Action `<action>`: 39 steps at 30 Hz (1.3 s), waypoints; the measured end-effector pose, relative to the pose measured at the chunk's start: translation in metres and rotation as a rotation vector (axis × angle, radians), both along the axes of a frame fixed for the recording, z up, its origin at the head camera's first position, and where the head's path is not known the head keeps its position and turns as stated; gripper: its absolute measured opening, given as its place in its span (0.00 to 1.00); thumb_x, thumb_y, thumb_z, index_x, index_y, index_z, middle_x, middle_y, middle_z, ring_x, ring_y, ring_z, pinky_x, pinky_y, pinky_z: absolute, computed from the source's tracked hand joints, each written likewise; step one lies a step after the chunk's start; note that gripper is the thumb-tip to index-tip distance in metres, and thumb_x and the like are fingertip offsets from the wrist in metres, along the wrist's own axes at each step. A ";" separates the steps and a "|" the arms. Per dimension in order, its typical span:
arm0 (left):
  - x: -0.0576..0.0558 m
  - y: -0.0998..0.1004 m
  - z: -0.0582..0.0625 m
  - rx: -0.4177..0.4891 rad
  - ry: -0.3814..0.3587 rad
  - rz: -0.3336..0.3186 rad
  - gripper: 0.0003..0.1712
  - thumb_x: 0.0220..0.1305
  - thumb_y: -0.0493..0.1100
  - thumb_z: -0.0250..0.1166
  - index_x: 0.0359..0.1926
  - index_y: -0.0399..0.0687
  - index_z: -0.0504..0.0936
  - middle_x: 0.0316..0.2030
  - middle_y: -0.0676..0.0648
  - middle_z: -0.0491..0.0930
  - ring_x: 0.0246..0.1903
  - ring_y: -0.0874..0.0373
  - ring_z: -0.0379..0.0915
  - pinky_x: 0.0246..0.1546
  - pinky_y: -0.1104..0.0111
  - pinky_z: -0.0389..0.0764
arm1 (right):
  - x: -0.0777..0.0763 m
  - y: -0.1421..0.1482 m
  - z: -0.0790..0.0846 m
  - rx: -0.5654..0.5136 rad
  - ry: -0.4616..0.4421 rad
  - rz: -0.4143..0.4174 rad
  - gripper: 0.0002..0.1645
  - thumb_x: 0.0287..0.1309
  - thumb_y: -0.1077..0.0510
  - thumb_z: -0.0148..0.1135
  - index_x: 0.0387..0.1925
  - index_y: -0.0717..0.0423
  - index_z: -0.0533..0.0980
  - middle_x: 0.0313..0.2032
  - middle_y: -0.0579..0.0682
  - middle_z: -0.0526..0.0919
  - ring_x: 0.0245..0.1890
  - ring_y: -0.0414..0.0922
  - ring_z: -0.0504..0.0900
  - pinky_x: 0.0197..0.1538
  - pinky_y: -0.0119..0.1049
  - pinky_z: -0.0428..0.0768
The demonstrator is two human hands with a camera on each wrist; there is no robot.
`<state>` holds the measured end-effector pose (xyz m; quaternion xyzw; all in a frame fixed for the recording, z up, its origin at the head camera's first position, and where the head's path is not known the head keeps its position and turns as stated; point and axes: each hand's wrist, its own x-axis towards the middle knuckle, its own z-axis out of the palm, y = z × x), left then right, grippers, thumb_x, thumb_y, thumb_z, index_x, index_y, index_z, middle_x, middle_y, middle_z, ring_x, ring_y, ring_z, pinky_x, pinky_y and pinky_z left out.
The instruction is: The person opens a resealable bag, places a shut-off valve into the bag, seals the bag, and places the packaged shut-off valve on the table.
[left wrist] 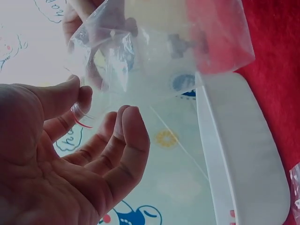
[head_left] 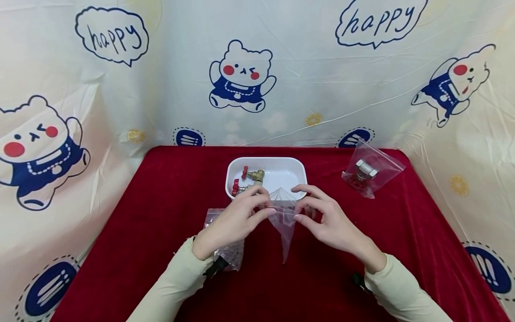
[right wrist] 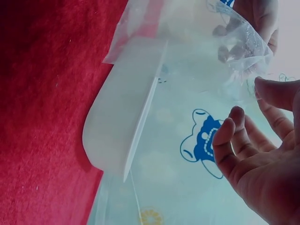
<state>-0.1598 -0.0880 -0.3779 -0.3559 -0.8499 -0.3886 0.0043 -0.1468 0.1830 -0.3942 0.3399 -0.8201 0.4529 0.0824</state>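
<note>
A clear zip bag (head_left: 284, 226) hangs between the two hands in front of the white tray, its lower corner pointing down. My left hand (head_left: 241, 215) pinches one side of the bag's mouth between thumb and finger, where a red zip line shows in the left wrist view. The opposite side is pinched by my right hand (head_left: 331, 219), its other fingers loosely bent. Through the film (left wrist: 154, 56) nothing appears inside the bag. Two valves lie at the left of the tray (head_left: 283, 172): a brass valve (head_left: 255, 175) with a red handle and another red-handled valve (head_left: 241, 189), partly covered by the left hand.
Under the left forearm lies another clear bag (head_left: 233, 252). At the back right, a clear bag (head_left: 384, 167) holds a metal valve (head_left: 365, 169) with a dark red handle. Red cloth (head_left: 169, 192) covers the table, and printed curtains (head_left: 297, 98) surround it on three sides.
</note>
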 end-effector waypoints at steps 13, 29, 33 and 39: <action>-0.001 -0.002 -0.002 0.130 -0.165 -0.013 0.12 0.72 0.46 0.72 0.47 0.53 0.75 0.57 0.51 0.74 0.48 0.58 0.76 0.45 0.63 0.84 | -0.001 -0.001 0.002 -0.024 0.005 0.019 0.12 0.63 0.66 0.73 0.39 0.45 0.83 0.61 0.51 0.79 0.32 0.39 0.77 0.31 0.40 0.79; -0.002 0.014 -0.036 0.475 -0.851 -0.429 0.74 0.58 0.61 0.78 0.84 0.68 0.28 0.83 0.46 0.46 0.81 0.53 0.39 0.77 0.44 0.40 | 0.002 -0.016 0.008 -0.093 0.005 0.151 0.16 0.65 0.71 0.69 0.48 0.50 0.82 0.43 0.45 0.87 0.42 0.43 0.85 0.50 0.39 0.85; -0.003 0.017 -0.037 0.482 -0.852 -0.456 0.70 0.58 0.53 0.76 0.85 0.63 0.33 0.83 0.51 0.41 0.81 0.55 0.35 0.77 0.44 0.37 | 0.004 -0.017 0.012 -0.073 0.000 0.172 0.14 0.67 0.70 0.68 0.48 0.50 0.81 0.40 0.44 0.85 0.40 0.42 0.83 0.47 0.37 0.84; -0.005 0.021 -0.039 0.475 -0.647 -0.395 0.60 0.54 0.38 0.72 0.83 0.42 0.47 0.52 0.45 0.78 0.70 0.50 0.63 0.74 0.52 0.60 | 0.005 -0.012 0.018 -0.013 -0.044 0.185 0.15 0.68 0.67 0.69 0.51 0.48 0.82 0.44 0.41 0.86 0.43 0.41 0.83 0.49 0.38 0.84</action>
